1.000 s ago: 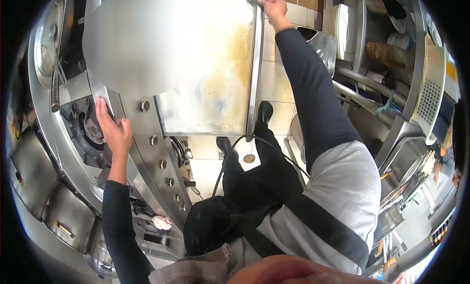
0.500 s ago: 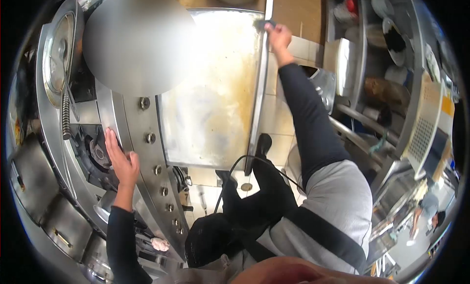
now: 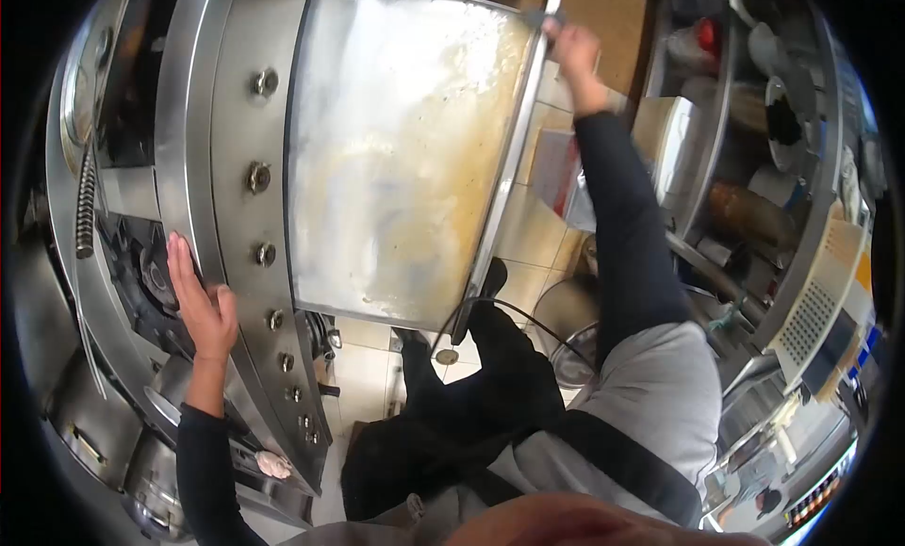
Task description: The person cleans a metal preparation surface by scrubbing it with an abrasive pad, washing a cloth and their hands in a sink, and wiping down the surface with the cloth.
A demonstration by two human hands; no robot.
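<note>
An open oven door (image 3: 386,169) lies flat below the knobs, its light inner face streaked with brown and whitish residue. At its far outer corner my right hand (image 3: 573,51) is closed on a dark scrubbing pad (image 3: 544,20), which touches the surface near the metal edge. My left hand (image 3: 203,306) rests on the steel front rim of the stove (image 3: 189,169), palm down with its fingers stretched out and nothing in it, beside a burner (image 3: 156,273).
Knobs (image 3: 259,177) line the stove's front. A lidded pan (image 3: 85,84) sits at the upper left. Shelves (image 3: 716,122) with dishes stand on the right, near a round metal pot (image 3: 570,334). A dark cable crosses my legs. Another person (image 3: 762,497) is at the lower right.
The view has shifted, so the whole door face now shows. My right hand stays closed on the pad near the door's outer edge. My left hand remains on the stove rim.
</note>
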